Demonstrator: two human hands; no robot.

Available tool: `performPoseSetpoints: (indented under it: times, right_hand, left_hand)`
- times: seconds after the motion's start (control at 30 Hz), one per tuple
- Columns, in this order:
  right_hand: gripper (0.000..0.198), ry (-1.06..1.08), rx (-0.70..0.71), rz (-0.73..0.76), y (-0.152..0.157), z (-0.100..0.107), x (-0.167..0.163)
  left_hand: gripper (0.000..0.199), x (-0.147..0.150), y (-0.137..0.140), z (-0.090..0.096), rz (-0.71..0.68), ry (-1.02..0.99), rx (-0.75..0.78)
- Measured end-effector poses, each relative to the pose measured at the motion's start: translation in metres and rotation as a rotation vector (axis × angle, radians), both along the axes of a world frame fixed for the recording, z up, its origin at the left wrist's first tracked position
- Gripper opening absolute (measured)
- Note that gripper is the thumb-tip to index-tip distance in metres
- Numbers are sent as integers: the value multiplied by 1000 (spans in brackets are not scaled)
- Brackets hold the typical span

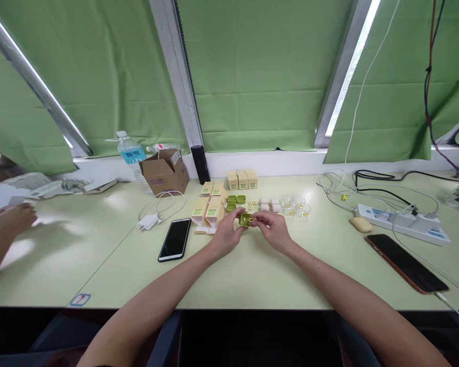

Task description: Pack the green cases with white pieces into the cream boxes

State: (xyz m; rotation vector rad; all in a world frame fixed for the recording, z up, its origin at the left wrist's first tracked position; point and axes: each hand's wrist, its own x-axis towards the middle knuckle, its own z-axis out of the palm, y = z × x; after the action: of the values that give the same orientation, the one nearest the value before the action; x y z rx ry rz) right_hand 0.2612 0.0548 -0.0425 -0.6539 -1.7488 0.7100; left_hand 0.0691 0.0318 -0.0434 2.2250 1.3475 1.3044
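Head view: the left hand [227, 229] has a small glossy green squarish cup [245, 219] pinched between thumb and fingers, probably to keep it steady, while the right hand [274, 230] pinches a tiny pale-yellow piece [253, 219] right at the cup's side. Can't tell if that piece is attached or only touching. Both grips are narrow, fingertips only, which makes sense for stuff this little. Just past the hands sit more green cups [241, 199], tiny yellow bits [251, 203], pale pinkish cylinders [270, 205] and clear plastic cases [296, 206], grouped by kind, I guess for easy grabbing. Cream boxes with greenish square windows [214, 212] stand to the left, with a short row of matching boxes [243, 180] further back. A black-screened phone [175, 239] lies left of those, seemingly parked out of the way.
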Motion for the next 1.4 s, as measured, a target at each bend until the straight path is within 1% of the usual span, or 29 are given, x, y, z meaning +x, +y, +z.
performPoseSetpoints:
  times: [0.07, 0.17, 0.23, 0.33, 0.47, 0.53, 0.77, 1.0, 1.17, 1.4]
  right_hand:
    - [15, -65, 131, -30, -1, 1, 1]
    - [18, -192, 336, -116, -1, 3, 3]
    - [17, -281, 421, -178, -1, 3, 4]
    - [17, -383, 488, -246, -1, 1, 5]
    - [19, -421, 529, -295, -2, -1, 4]
    - [20, -433, 537, -302, -1, -2, 4]
    - [24, -491, 578, -274, 2, -8, 4]
    - [26, -527, 580, -266, 2, -8, 5]
    - [26, -543, 591, -256, 3, -7, 5]
    - [26, -486, 592, -221, 6, -12, 6]
  left_hand:
    - [43, 1, -1, 2, 7, -12, -5]
    - [40, 2, -2, 2, 8, 4, 19]
    - [39, 2, -2, 1, 9, 21, 50]
    - [39, 2, -3, -1, 8, 47, 99]
    - [39, 2, -4, -2, -8, 79, 152]
    - [39, 2, -5, -2, -10, 87, 153]
    - [39, 4, -5, -3, -19, 80, 137]
    - [38, 3, -5, -2, -4, 111, 181]
    - [37, 2, -4, -1, -26, 110, 226]
    - [35, 1, -4, 0, -72, 100, 208]
